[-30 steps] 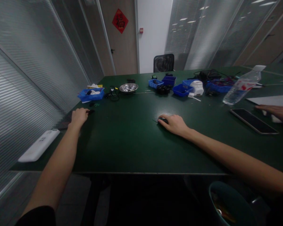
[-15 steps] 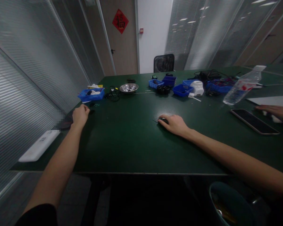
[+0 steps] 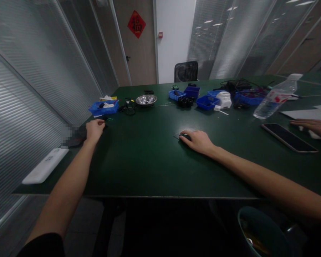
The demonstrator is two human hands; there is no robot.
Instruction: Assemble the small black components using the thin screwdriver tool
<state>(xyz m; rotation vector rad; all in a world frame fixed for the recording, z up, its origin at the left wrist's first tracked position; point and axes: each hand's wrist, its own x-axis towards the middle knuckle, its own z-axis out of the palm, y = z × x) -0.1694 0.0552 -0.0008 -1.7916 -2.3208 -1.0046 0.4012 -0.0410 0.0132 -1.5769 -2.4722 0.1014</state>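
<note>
Resting both my hands on the green worktop, arms stretched forward.
My right hand lies palm down, fingers pressed together over a small dark object mid-worktop. My left hand reaches far left, loosely curled; whether it pinches anything I cannot tell. Just beyond it sits a blue bin. Another person's hand rests beside a phone.

Small dark obj under right hand: mostly covered, can't ID. Pixelated patch hides stuff by left hand. Another person's hand cut off at right edge.
</note>
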